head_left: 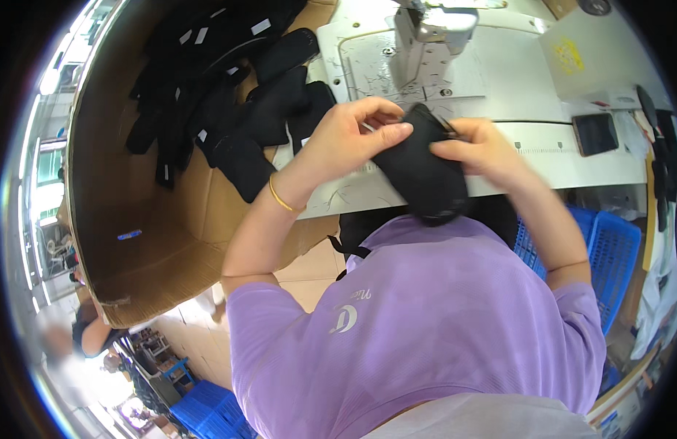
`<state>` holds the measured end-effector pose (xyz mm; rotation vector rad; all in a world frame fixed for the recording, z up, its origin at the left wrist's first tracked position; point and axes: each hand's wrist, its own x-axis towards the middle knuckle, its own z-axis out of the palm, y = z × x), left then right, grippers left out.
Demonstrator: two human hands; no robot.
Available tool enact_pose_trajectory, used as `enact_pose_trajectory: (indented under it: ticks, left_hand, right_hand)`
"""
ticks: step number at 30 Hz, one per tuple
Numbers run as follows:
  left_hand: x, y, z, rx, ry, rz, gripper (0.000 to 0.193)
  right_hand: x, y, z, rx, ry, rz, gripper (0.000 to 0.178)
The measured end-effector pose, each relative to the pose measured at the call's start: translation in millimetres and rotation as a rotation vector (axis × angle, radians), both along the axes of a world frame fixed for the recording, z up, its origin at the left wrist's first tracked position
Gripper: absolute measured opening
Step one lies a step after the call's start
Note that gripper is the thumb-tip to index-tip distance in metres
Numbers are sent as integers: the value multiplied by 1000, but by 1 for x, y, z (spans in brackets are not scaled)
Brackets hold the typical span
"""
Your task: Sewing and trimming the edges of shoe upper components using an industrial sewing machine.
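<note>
A black padded fabric piece point(426, 179), long with a rounded end, hangs between my hands in front of the sewing machine point(434, 44). My left hand point(357, 135) pinches its upper left side between thumb and fingers, a yellow bangle on the wrist. My right hand point(481, 150) is closed at the piece's upper right edge, thumb pressed toward it. A small dark pointed thing shows by the right fingers; its kind is too small to tell. Left of my hands, several similar black fabric pieces point(269, 110) with white labels lie heaped.
A large cardboard box point(185, 256) stands left, against the white machine table point(551, 157) strewn with thread ends. A dark phone point(595, 134) lies at the table's right. Blue plastic baskets point(609, 256) stand below it. Another person point(64, 340) is at the far left.
</note>
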<state>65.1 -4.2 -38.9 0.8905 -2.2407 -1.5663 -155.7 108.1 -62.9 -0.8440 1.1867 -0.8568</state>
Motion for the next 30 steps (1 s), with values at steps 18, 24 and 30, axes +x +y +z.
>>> enact_pose_trajectory:
  ticks: [18,24,30]
  left_hand:
    - [33,-46,36,-266,121,176,39]
    - [-33,-75,54,-182,240,-49,28]
    - [-47,-116,47,233,440,18,21]
  right_hand:
    - [1,-27,13,-1034,744,-164,23]
    - [22,-24,17,-603,355,-321,24]
    - [22,-42,39,-588,155,-490,27]
